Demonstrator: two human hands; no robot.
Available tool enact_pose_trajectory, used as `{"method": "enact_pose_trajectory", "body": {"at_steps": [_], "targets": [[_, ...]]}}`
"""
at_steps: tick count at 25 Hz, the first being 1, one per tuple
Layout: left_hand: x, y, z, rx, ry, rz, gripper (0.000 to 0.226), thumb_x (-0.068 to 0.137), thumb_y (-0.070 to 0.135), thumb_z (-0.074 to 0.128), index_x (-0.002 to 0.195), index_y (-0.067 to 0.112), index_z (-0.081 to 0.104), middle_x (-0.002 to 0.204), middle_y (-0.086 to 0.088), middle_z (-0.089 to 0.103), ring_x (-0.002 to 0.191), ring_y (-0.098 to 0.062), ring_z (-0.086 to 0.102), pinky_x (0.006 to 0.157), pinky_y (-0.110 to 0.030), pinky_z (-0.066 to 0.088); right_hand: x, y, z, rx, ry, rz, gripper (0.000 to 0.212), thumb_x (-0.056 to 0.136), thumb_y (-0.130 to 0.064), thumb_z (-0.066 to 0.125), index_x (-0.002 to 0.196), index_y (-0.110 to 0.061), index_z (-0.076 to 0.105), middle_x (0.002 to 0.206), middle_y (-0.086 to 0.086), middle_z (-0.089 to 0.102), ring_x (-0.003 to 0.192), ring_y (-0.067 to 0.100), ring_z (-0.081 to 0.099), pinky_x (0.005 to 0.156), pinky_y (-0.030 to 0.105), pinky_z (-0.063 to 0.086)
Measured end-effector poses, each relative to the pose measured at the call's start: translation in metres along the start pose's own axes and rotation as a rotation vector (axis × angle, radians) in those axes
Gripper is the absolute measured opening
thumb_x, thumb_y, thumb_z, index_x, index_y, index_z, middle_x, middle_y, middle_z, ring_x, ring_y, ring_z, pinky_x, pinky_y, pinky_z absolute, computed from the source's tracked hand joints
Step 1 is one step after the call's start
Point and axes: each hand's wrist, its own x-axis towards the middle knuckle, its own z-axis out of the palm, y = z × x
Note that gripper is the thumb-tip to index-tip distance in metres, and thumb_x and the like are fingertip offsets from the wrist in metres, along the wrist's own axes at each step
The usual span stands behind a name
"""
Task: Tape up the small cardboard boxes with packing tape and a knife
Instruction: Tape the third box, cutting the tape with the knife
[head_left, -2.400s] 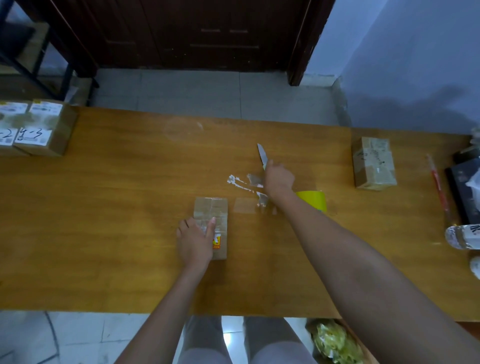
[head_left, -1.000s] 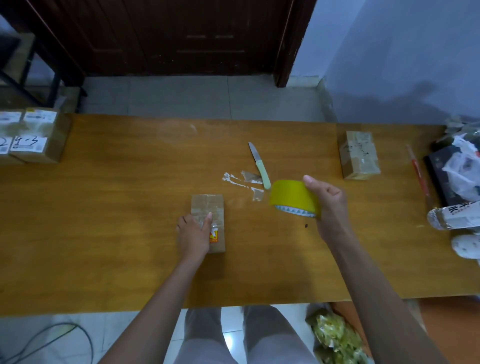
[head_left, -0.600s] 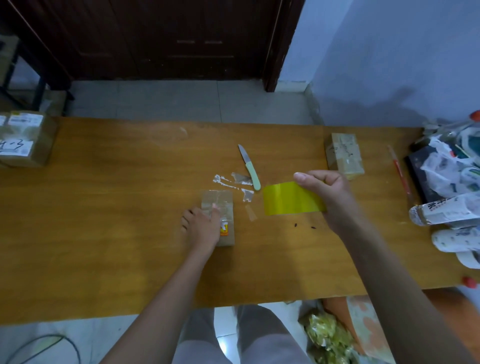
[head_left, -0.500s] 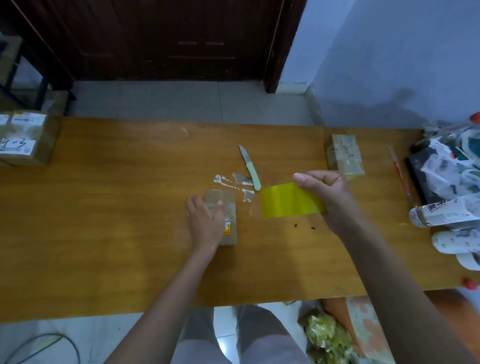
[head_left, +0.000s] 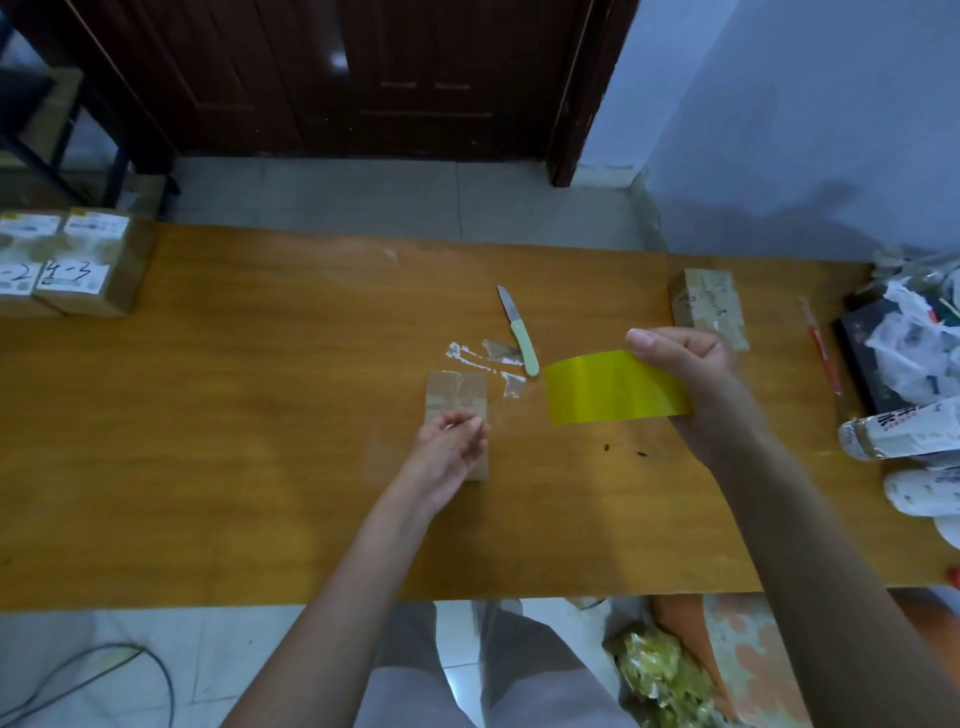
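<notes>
Since a moment ago, the left hand (head_left: 451, 447) has lifted off the small cardboard box (head_left: 457, 400) and now hovers above it, blurred, fingers loosely curled, holding nothing visible. Right hand (head_left: 691, 379) grips the yellow tape roll (head_left: 615, 387) above the wooden table (head_left: 234, 415), right of the box. Green-handled knife (head_left: 519, 332) lies just beyond.

Tape roll (head_left: 618, 388): glossy yellow. Knife (head_left: 517, 329): pale green handle, silvery blade. Small cardboard box (head_left: 457, 400) at centre: brown, under shiny clear tape. Second box (head_left: 707, 306) at right: brown, taped, with dark handwriting. Stacked boxes (head_left: 72, 262) at left: brown, white labels bearing handwritten marks (one reads roughly "4-3"). Table (head_left: 234, 415): orange-brown wood grain. Tape scraps (head_left: 485, 356): whitish and clear. Pen (head_left: 821, 345): red. Door (head_left: 363, 78): dark brown. Wall (head_left: 779, 104): pale blue.
</notes>
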Motion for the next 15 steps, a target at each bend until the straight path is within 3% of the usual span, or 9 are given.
{"method": "enact_pose_trajectory", "body": {"at_steps": [4, 6, 8, 10, 15], "targets": [[0.0, 0.017, -0.026, 0.248, 0.16, 0.181, 0.013, 0.088, -0.008, 0.06, 0.09, 0.005, 0.059, 0.081, -0.008, 0.069, 0.065, -0.008, 0.07, 0.061, -0.017, 0.056, 0.0, 0.025, -0.011, -0.084, 0.122, 0.041, 0.077, 0.062, -0.06, 0.081, 0.061, 0.007, 0.044, 0.057, 0.008, 0.032, 0.051, 0.02, 0.031, 0.05, 0.025, 0.027], [0.002, 0.025, -0.036, 0.471, 0.249, 0.289, 0.012, 0.087, -0.002, 0.067, 0.088, 0.01, 0.064, 0.078, 0.001, 0.071, 0.062, 0.0, 0.067, 0.057, -0.014, 0.05, 0.0, 0.041, -0.014, -0.168, 0.138, 0.047, 0.072, 0.067, -0.058, 0.079, 0.056, -0.001, 0.036, 0.059, 0.008, 0.026, 0.055, 0.022, 0.025, 0.051, 0.028, 0.023], [0.006, 0.032, -0.041, 0.617, 0.27, 0.37, 0.01, 0.084, 0.001, 0.071, 0.088, 0.009, 0.066, 0.076, 0.004, 0.071, 0.059, 0.006, 0.063, 0.053, -0.009, 0.045, 0.001, 0.059, -0.015, -0.245, 0.151, 0.073, 0.062, 0.071, -0.056, 0.076, 0.052, -0.015, 0.033, 0.053, -0.001, 0.027, 0.051, 0.016, 0.029, 0.049, 0.024, 0.025], [0.011, 0.037, -0.044, 0.731, 0.284, 0.435, 0.012, 0.081, 0.003, 0.075, 0.09, 0.008, 0.068, 0.076, 0.003, 0.069, 0.059, 0.008, 0.062, 0.055, -0.008, 0.045, 0.004, 0.077, -0.014, -0.274, 0.199, 0.114, 0.058, 0.072, -0.054, 0.075, 0.052, -0.018, 0.035, 0.051, -0.005, 0.029, 0.048, 0.011, 0.032, 0.046, 0.02, 0.028], [0.018, 0.038, -0.049, 0.84, 0.322, 0.506, 0.023, 0.077, 0.006, 0.08, 0.093, 0.01, 0.064, 0.082, 0.003, 0.069, 0.073, -0.005, 0.064, 0.06, -0.007, 0.047, 0.013, 0.11, -0.015, -0.231, 0.276, 0.147, 0.057, 0.074, -0.049, 0.076, 0.05, -0.022, 0.033, 0.05, -0.008, 0.027, 0.047, 0.01, 0.03, 0.047, 0.022, 0.026]]}}
